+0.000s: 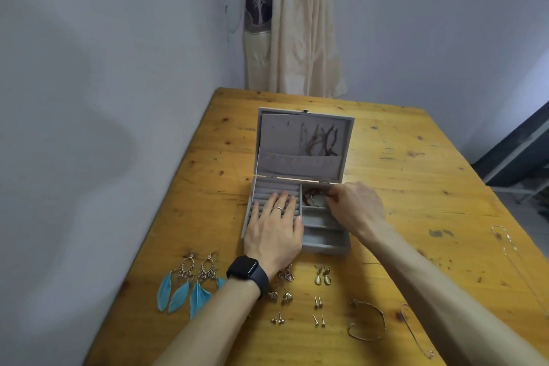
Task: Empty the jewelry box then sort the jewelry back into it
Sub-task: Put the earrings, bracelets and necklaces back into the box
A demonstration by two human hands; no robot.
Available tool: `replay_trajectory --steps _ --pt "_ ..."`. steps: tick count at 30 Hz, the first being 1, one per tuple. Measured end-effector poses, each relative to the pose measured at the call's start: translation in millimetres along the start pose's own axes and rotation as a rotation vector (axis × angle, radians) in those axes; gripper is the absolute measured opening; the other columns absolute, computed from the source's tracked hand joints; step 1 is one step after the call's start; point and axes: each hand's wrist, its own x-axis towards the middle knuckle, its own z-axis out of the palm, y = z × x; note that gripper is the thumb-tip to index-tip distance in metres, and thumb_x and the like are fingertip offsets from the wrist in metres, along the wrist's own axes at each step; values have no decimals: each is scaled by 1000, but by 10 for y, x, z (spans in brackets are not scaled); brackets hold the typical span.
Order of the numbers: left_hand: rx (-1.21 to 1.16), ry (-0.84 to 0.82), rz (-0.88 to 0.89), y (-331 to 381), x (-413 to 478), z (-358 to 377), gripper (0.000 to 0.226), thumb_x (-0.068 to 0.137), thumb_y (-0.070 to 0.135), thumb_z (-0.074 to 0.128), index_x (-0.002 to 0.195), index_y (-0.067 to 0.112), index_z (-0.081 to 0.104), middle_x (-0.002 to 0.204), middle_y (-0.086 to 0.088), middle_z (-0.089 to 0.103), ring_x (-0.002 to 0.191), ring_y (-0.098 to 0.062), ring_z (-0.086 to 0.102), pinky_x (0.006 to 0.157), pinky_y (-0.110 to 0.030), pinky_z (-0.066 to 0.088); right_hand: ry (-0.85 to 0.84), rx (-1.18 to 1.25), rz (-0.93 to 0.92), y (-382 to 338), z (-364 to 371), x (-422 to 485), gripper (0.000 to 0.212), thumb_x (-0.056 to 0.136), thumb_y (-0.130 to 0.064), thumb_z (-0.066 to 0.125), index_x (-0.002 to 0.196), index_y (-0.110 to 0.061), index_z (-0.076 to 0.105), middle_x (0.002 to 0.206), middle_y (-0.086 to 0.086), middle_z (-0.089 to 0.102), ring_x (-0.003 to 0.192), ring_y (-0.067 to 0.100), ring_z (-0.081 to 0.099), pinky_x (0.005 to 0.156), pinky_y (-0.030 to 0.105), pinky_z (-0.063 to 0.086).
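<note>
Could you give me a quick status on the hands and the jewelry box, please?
Left hand flat on jewelry box ring rolls. Right hand pinching tangled jewelry in its far right compartment. Feather earrings, studs, bangle on table nearside.

I've got a black smartwatch [248, 272] on the left wrist: dark rectangular face, matching black strap [261, 284]. There's a thin pale metal ring [277, 209] on one finger of the left hand [273, 229]. The left forearm [208, 321] and right forearm [445, 291] are both bare.
</note>
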Motion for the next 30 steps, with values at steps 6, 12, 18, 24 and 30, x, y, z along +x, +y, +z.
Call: replay_trajectory --steps 6,12,18,24,30 --pt "6 -4 0 7 -12 -5 61 101 48 16 156 23 25 164 2 23 152 -16 13 123 -44 9 16 2 -42 -19 37 -12 25 95 -35 56 103 -21 74 105 4 58 95 25 55 72 33 46" --pt "12 -12 2 7 5 8 58 103 47 19 156 23 25 163 2 23 152 -16 13 124 -44 10 -62 72 -59 82 58 -36 30 97 -40 54 106 -22 77 104 0 53 99 19 51 85 32 46" --pt "-9 -21 6 5 -3 -19 56 104 46 22 156 24 24 163 3 23 151 -15 14 123 -44 10 47 458 29 332 -170 -572 24 92 -37 67 112 -25 73 103 -8 60 84 7 59 71 12 41" --pt "-41 -15 13 44 12 -33 53 104 44 29 153 23 32 160 -2 31 150 -20 22 123 -48 16 130 562 190 779 -486 -1521 11 89 -35 71 100 -38 72 92 -22 66 83 -1 59 65 9 42" --pt "-43 26 174 347 -161 2 54 101 43 39 151 23 36 158 -5 34 148 -23 27 121 -51 21 27 499 198 901 -367 -2140 19 84 -53 68 99 -43 73 92 -22 62 90 0 54 76 23 48"
